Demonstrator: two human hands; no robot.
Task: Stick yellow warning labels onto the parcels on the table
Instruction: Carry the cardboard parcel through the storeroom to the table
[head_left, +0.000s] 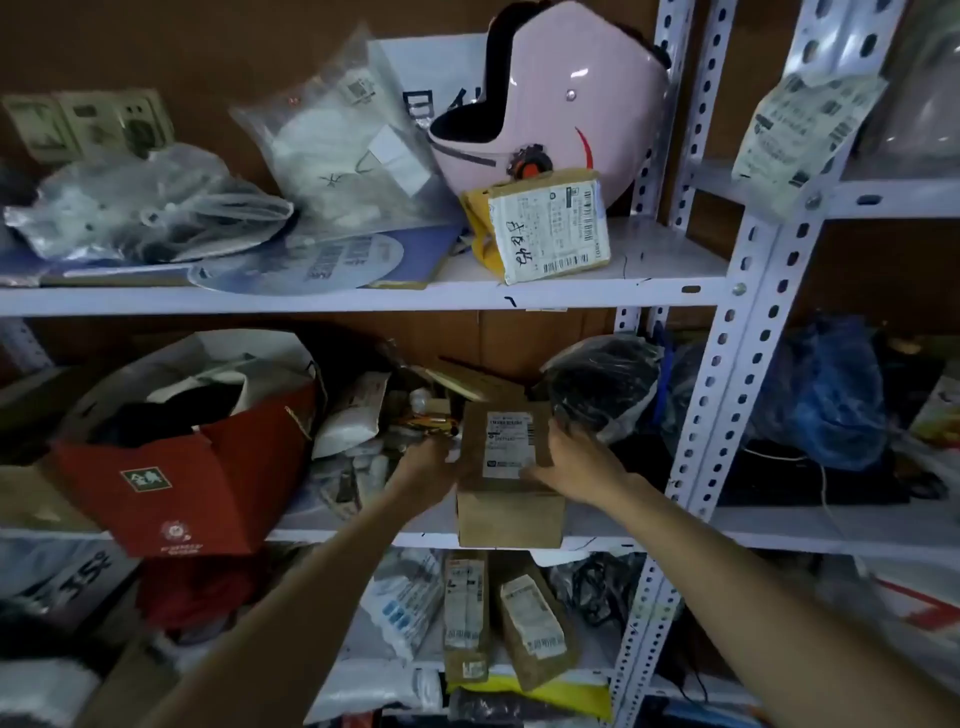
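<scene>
A brown cardboard parcel with a white shipping label on top sits at the front of the middle shelf. My left hand grips its left side. Its right side is held by my right hand, fingers over the label's edge. No yellow warning label shows on this parcel. Another parcel, wrapped in yellow tape with a white label, leans on the upper shelf.
A pink helmet and plastic-bagged goods fill the upper shelf. A red paper bag stands left of the parcel, a black bag behind it to the right. Several labelled parcels lie on the lower shelf. White perforated uprights frame the right side.
</scene>
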